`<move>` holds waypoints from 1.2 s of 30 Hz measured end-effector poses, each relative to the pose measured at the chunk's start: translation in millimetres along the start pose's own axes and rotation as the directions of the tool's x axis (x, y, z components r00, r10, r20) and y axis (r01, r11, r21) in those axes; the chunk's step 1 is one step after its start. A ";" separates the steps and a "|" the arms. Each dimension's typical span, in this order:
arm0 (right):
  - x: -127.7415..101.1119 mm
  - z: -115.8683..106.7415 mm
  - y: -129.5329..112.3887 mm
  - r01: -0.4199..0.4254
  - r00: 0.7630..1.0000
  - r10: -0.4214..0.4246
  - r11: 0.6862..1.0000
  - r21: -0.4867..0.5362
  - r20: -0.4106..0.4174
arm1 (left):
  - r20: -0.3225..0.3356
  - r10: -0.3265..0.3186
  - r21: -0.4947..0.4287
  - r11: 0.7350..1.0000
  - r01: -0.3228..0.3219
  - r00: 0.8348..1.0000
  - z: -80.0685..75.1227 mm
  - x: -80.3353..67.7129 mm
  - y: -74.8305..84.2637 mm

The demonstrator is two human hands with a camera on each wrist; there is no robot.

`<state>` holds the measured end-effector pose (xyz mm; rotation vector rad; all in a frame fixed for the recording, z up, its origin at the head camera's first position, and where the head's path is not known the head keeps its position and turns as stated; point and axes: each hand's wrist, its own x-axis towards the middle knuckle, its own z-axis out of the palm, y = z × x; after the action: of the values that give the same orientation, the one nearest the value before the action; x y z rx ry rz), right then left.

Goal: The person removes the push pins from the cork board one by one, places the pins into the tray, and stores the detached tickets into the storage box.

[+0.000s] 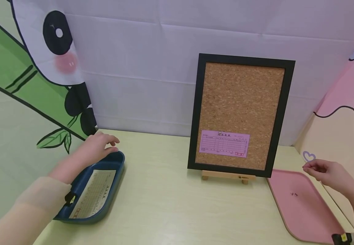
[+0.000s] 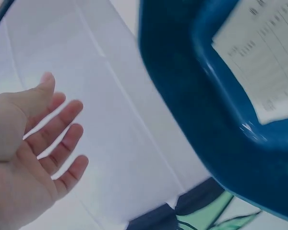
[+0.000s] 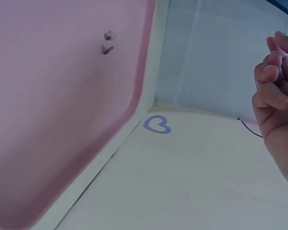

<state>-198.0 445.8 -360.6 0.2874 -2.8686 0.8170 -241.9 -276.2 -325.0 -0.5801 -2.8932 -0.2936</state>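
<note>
My left hand [image 1: 103, 144] hovers with straight, spread fingers over the far end of a blue tray [image 1: 115, 170] and holds nothing. A printed paper form [image 1: 94, 192] lies in that tray. In the left wrist view the open left hand [image 2: 62, 127] is beside the blue tray [image 2: 216, 143] and the form [image 2: 264, 52]. My right hand [image 1: 313, 168] hangs above the far right of a pink tray [image 1: 305, 214], fingers curled, thumb against the index finger; nothing shows between them. Two small pins [image 1: 294, 194] lie in the pink tray [image 3: 62, 105]. The right wrist view shows the pins [image 3: 107, 43] and the right hand [image 3: 273, 72].
A black-framed cork board [image 1: 241, 102] stands on a small wooden easel [image 1: 227, 176] at the back middle, with a pink slip [image 1: 225, 143] pinned low on it. Printed cloth walls close in the pale table [image 1: 170, 204]. A heart sticker [image 1: 309, 156] marks the right wall.
</note>
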 end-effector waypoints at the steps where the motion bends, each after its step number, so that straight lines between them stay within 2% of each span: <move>1: 0.5 -0.7 -3.6 0.001 1.000 -0.001 1.000 0.012 -0.012 | -0.012 -0.006 0.001 1.000 0.006 1.000 -1.5 -0.1 4.6; 5: 2.0 -3.2 -16.4 0.012 0.998 -0.011 1.000 0.026 -0.062 | -0.063 -0.014 0.000 1.000 0.014 0.998 -7.4 0.4 23.6; 9: 2.8 -3.7 -28.5 0.009 0.991 -0.009 1.000 0.000 -0.131 | -0.123 -0.008 0.004 1.000 0.009 0.992 -12.6 0.5 41.5; 14: 4.8 -2.6 -46.4 0.009 0.978 -0.013 1.000 -0.022 -0.209 | -0.213 0.004 0.014 1.000 -0.001 0.977 -14.2 -1.5 63.8; 21: 9.2 4.2 -67.9 0.072 0.950 -0.057 0.997 0.036 -0.307 | -0.297 0.014 -0.046 0.998 -0.029 0.955 -12.4 -2.4 90.1; 24: 11.8 8.8 -77.3 0.096 0.927 -0.070 0.994 0.052 -0.368 | -0.355 0.023 -0.076 0.996 -0.053 0.934 -9.9 -1.3 99.3; 29: 16.1 18.5 -93.7 0.144 0.879 -0.086 0.986 0.089 -0.468 | -0.455 0.041 -0.151 0.981 -0.122 0.890 -4.5 2.2 113.4; 36: 20.5 32.4 -116.5 0.173 0.851 -0.071 0.973 0.150 -0.520 | -0.514 -0.008 -0.264 0.953 -0.149 0.858 5.8 9.5 131.4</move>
<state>-194.8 328.4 -325.1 0.2281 -2.2548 0.9751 -199.3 -152.5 -307.9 -0.5497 -2.3189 -0.7553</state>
